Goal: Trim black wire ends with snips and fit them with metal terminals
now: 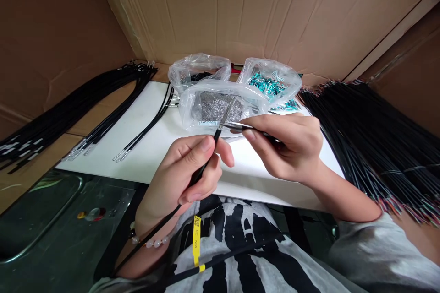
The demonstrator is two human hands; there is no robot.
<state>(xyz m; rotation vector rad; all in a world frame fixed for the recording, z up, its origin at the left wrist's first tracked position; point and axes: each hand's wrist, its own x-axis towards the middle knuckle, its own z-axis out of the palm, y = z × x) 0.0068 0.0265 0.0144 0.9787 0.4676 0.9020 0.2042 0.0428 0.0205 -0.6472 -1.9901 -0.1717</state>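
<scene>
I'm pinching the cable (217,134) w/ L hand (192,165), just below its silvery end (227,111), near frame ctr; R hand (292,146) is gripping tweezers (238,126), tips at that end's base, exact contact unclear. For good ctrl I'd be bracing the cable close to the tip and pressing lightly, so nothing's bending or slipping. White board (147,158) is lying mid-frame, bearing bags (187,110) upper ctr; bundles (385,132) are flanking mid-left & mid-right; cardboard (233,18) is walling the top.

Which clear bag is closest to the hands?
The front bag of silvery bits, just beyond the left hand and right hand. Behind it stand the bag of black pieces, left, and the bag of teal pieces, right.
</scene>
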